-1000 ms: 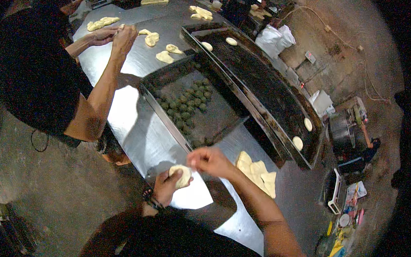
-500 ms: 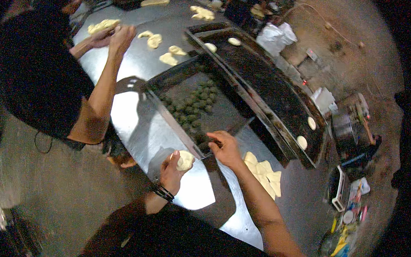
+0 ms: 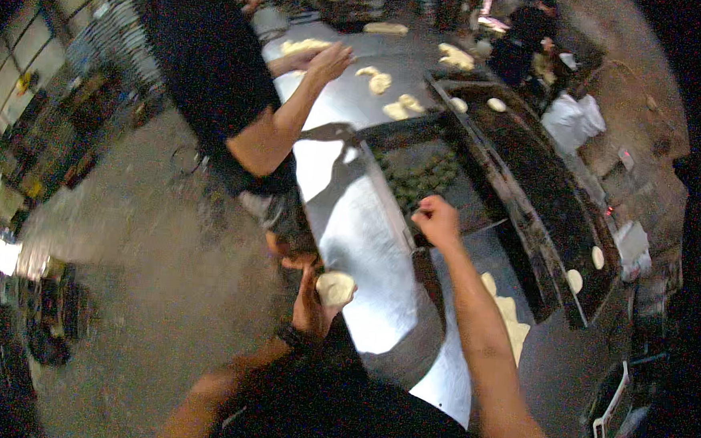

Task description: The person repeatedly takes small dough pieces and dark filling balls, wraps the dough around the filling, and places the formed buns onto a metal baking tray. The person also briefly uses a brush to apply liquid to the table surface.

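Tabletop, dough in left hand

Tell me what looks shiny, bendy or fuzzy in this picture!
Head view: white glare off the metal table, dark shadows beside it; head view: the long tray curves, fisheye-style; head view: the green balls look blurry and grainy.

Between our left hand at the counter's left edge and the smaller tray, we are seeing a bare strip of metal where we could be passing. Going right, we are meeting that tray's raised rim, our right hand hanging over its near end, then the wall of the long dark tray. Toward the near edge, our right forearm and the dough pieces beside it are blocking us; toward the far edge, a co-worker's arms are crossing the left edge.
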### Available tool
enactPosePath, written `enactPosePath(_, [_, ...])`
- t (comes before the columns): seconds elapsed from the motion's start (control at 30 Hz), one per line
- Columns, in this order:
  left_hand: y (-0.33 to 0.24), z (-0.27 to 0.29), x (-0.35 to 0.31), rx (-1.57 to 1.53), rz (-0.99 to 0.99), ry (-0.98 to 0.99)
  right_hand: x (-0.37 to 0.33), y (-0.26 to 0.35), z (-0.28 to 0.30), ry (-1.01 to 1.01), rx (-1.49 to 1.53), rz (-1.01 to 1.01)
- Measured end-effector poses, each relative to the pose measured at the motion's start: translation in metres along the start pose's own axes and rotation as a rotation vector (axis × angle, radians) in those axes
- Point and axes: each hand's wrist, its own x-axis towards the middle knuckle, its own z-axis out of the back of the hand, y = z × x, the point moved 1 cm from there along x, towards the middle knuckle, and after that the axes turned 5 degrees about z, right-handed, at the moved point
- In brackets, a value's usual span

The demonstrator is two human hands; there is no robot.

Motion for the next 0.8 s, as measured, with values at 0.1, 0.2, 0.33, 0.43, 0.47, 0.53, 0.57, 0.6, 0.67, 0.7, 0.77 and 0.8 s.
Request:
enactPosePath(0.1, [0.009,0.004,-0.011,0.218,-0.06,-0.077,-0.068,0.066,0.021,-0.055,0.291,0.19])
enactPosePath(0.2, [0.048,-0.014,-0.022,0.068,-0.095,-0.021,-0.166,0.114,0.016,-0.065,0.374,0.48])
enactPosePath(0.33, [0.098,-0.05,-0.059,0.63,0.137,0.111,-0.249,0.089,0.029,0.199,0.226,-0.131])
enactPosePath(0.43, [0.112,-0.069,-0.081,0.514,0.313,0.239,-0.278,0.053,0.074,0.0,0.688,-0.392])
enactPosePath(0.47, [0.113,-0.073,-0.081,0.458,0.288,0.382,-0.286,0.048,0.084,-0.151,0.752,-0.369])
enactPosePath(0.53, [0.116,-0.073,-0.069,0.632,0.359,0.412,-0.295,0.049,0.087,0.088,0.83,-0.533])
enactPosePath(0.57, [0.117,-0.073,-0.06,0.648,0.32,0.509,-0.298,0.056,0.082,-0.016,0.863,-0.677])
enactPosePath(0.6, [0.121,-0.07,-0.049,0.716,0.346,0.488,-0.298,0.063,0.077,-0.164,0.591,-0.6])
enactPosePath(0.67, [0.128,-0.068,-0.023,1.269,-0.016,0.277,-0.291,0.083,0.056,-0.36,0.358,-0.375])
enactPosePath(0.7, [0.134,-0.066,-0.016,1.109,0.071,0.157,-0.284,0.091,0.047,-0.341,0.134,-0.29])
enactPosePath(0.77, [0.135,-0.067,-0.002,0.992,0.13,0.145,-0.266,0.096,0.04,-0.278,-0.103,-0.15])
enactPosePath(0.8, [0.131,-0.069,0.003,1.056,0.181,0.168,-0.258,0.095,0.041,-0.19,-0.144,-0.209])
